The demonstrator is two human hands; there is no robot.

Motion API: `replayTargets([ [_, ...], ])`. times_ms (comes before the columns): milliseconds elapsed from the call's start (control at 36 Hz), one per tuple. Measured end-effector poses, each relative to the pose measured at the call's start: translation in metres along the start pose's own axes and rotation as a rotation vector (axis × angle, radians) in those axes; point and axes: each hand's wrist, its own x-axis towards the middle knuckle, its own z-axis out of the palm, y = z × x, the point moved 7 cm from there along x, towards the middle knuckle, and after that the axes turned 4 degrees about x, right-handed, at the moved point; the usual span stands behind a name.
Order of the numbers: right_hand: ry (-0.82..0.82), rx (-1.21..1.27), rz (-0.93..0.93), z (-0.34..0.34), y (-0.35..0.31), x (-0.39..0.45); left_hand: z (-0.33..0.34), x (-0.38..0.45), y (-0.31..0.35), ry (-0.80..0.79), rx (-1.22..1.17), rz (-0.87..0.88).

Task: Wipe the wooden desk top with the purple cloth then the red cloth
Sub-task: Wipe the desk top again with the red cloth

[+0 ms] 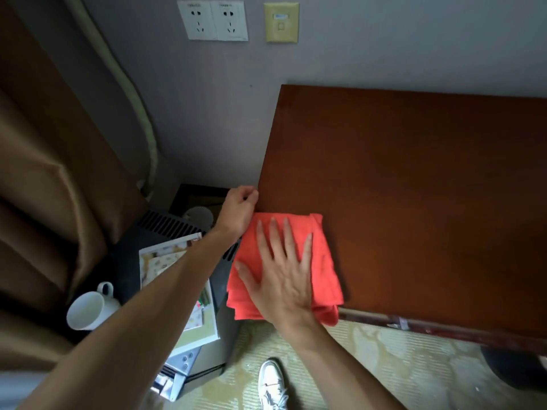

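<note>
Wooden desk top (pixel 414 187): right hand (pixel 284 279) flat on red cloth (pixel 325 261), left hand (pixel 239 208) curled, empty.

White mug (pixel 88 309) beside magazines (pixel 174 261)

The dark red-brown wooden desk top (pixel 414 187) lies bare to the right of the folded red cloth (pixel 322 261) and behind it, up to the grey wall (pixel 384 54). On the left, low beside the desk edge, stand a black slotted box (pixel 165 226), a glossy magazine (pixel 165 255) and a white ceramic mug (pixel 88 309). The brown curtain (pixel 44 173) closes the far left side.
</note>
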Motion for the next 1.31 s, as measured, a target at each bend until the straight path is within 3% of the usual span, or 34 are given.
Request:
replayTargets([
  [222,-0.003,-0.027,-0.044,0.0,0.025,0.042,0.006,-0.008,0.013,0.097,0.163,0.116],
  [389,-0.061,-0.067,-0.022,-0.002,0.06,0.146,0.0,0.013,0.031,0.264,0.206,0.259],
  [583,-0.048,-0.089,-0.017,-0.001,0.095,0.277,0.016,0.065,0.025,0.311,0.244,0.272],
  [750,-0.017,-0.12,-0.007,-0.002,0.128,0.381,0.046,0.06,0.027,0.349,0.63,0.311],
  [917,-0.053,-0.143,-0.003,-0.007,0.142,0.451,0.048,0.06,0.034,0.329,0.76,0.348],
  [1139,-0.093,-0.151,-0.022,-0.009,0.142,0.447,0.051,0.054,0.038,0.345,0.824,0.374],
  [1306,-0.064,-0.134,-0.033,-0.022,0.145,0.36,0.053,0.051,0.042,0.371,0.851,0.398],
])
